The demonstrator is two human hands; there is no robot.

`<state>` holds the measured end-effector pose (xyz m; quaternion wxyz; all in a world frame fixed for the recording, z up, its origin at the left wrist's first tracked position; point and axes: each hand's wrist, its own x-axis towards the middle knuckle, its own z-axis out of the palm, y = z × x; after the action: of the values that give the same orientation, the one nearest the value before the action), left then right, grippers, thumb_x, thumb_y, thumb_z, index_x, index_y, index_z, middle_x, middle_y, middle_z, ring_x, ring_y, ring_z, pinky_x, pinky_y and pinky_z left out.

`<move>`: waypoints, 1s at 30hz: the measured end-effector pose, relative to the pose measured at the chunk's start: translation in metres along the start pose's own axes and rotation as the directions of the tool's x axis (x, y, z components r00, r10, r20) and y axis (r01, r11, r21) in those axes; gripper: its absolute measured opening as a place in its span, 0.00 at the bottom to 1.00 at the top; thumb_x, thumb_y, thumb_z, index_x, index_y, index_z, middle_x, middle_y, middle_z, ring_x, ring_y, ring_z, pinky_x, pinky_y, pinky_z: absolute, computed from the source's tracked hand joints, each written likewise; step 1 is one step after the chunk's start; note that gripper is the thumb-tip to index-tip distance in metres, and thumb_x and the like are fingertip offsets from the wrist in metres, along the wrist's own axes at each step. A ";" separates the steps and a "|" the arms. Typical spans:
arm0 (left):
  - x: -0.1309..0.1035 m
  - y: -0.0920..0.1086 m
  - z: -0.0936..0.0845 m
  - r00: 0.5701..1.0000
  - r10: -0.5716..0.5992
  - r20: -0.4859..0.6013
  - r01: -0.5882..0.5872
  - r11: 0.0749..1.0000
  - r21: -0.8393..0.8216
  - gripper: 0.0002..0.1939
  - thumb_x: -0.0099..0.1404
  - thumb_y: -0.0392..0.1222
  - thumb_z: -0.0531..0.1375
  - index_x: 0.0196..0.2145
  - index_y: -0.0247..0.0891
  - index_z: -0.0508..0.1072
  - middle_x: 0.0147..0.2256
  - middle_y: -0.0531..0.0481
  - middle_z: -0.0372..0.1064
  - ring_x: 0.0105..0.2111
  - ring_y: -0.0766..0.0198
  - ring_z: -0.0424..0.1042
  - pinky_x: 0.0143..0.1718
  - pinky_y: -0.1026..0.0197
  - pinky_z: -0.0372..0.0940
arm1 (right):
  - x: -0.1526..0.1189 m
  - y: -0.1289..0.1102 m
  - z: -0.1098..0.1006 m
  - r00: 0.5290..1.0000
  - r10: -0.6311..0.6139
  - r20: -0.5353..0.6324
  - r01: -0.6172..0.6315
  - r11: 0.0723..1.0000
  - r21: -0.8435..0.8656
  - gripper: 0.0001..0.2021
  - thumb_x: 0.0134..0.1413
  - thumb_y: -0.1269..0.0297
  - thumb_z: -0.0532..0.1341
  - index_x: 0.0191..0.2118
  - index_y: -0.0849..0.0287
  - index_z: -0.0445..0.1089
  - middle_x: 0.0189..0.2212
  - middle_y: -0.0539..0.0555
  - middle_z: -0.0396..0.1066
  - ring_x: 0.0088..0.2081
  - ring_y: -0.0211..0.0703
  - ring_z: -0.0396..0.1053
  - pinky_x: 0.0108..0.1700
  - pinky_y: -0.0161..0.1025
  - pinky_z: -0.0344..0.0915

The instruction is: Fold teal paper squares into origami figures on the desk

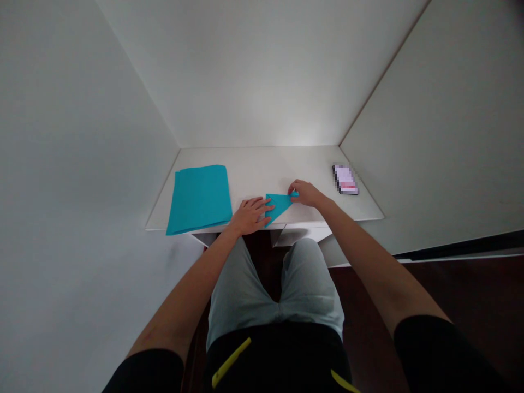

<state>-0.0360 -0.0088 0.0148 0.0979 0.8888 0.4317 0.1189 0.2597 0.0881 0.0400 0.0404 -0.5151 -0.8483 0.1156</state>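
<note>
A small piece of folded blue paper (278, 206), wide at its left end and narrowing to the right, lies near the front edge of the white desk. My left hand (250, 215) rests with fingers spread, its fingertips on the paper's wide left end. At the narrow right end, my right hand (304, 193) pinches the paper's tip between thumb and fingers. The tip looks folded over or raised there; its exact shape is too small to tell.
A stack of larger blue sheets (199, 199) lies on the left of the white desk (262, 164), slightly over its front edge. A phone (345, 179) lies at the right. Walls enclose the desk at the back and both sides.
</note>
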 end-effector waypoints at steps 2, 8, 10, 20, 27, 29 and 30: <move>0.000 0.000 0.000 1.000 -0.001 0.000 0.001 1.000 0.004 0.25 0.79 0.55 0.56 0.70 0.58 0.70 0.75 0.54 0.59 0.74 0.49 0.58 0.71 0.40 0.56 | -0.011 -0.003 0.006 0.998 -0.024 -0.055 0.027 0.999 0.045 0.14 0.60 0.70 0.66 0.51 0.55 0.80 0.50 0.57 0.79 0.47 0.49 0.77 0.53 0.43 0.72; 0.002 -0.003 0.004 1.000 0.009 0.006 -0.009 1.000 0.012 0.25 0.79 0.56 0.55 0.70 0.57 0.69 0.76 0.54 0.58 0.74 0.49 0.57 0.71 0.40 0.55 | -0.040 -0.021 0.027 0.983 0.006 -0.182 -0.014 0.999 -0.041 0.17 0.70 0.70 0.59 0.58 0.58 0.79 0.55 0.62 0.78 0.55 0.54 0.75 0.61 0.48 0.70; 0.002 -0.004 0.005 1.000 0.014 0.002 -0.014 1.000 0.016 0.25 0.79 0.56 0.55 0.70 0.58 0.69 0.76 0.55 0.58 0.74 0.49 0.57 0.71 0.39 0.55 | -0.047 -0.028 0.032 0.983 -0.012 -0.181 -0.003 0.996 -0.085 0.17 0.73 0.67 0.58 0.60 0.58 0.78 0.60 0.64 0.77 0.57 0.57 0.74 0.62 0.52 0.70; 0.002 -0.003 0.005 1.000 0.014 -0.010 -0.014 1.000 0.018 0.25 0.79 0.57 0.55 0.70 0.58 0.70 0.76 0.54 0.57 0.74 0.48 0.57 0.72 0.39 0.55 | -0.082 -0.034 0.051 0.969 0.024 -0.246 -0.037 0.998 -0.048 0.28 0.79 0.51 0.51 0.74 0.59 0.64 0.74 0.65 0.63 0.73 0.59 0.63 0.69 0.59 0.64; 0.003 -0.003 0.005 1.000 -0.013 -0.012 0.013 1.000 -0.017 0.25 0.79 0.55 0.56 0.71 0.61 0.69 0.76 0.54 0.58 0.74 0.48 0.59 0.71 0.40 0.57 | -0.096 -0.027 0.039 0.961 0.067 -0.268 -0.077 0.997 -0.029 0.32 0.72 0.41 0.59 0.71 0.56 0.68 0.69 0.65 0.70 0.68 0.63 0.68 0.68 0.60 0.62; 0.003 -0.005 0.006 0.999 -0.023 -0.042 0.021 0.999 -0.040 0.26 0.79 0.53 0.57 0.71 0.58 0.68 0.75 0.51 0.60 0.72 0.50 0.61 0.70 0.42 0.59 | -0.097 -0.029 0.039 0.953 0.084 -0.291 -0.095 0.995 -0.023 0.33 0.71 0.39 0.60 0.69 0.56 0.69 0.67 0.66 0.72 0.67 0.64 0.68 0.67 0.59 0.63; 0.003 -0.006 0.007 0.997 -0.036 -0.072 0.032 0.998 -0.055 0.26 0.79 0.52 0.57 0.71 0.55 0.69 0.73 0.48 0.62 0.71 0.51 0.63 0.69 0.44 0.60 | -0.098 -0.031 0.040 0.950 0.091 -0.298 -0.101 0.995 -0.019 0.32 0.71 0.40 0.60 0.68 0.57 0.70 0.65 0.66 0.73 0.66 0.64 0.69 0.66 0.58 0.64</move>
<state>-0.0362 -0.0035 0.0068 0.1078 0.8734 0.4468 0.1610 0.2712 -0.0180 0.0138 0.1529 -0.5678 -0.8085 0.0242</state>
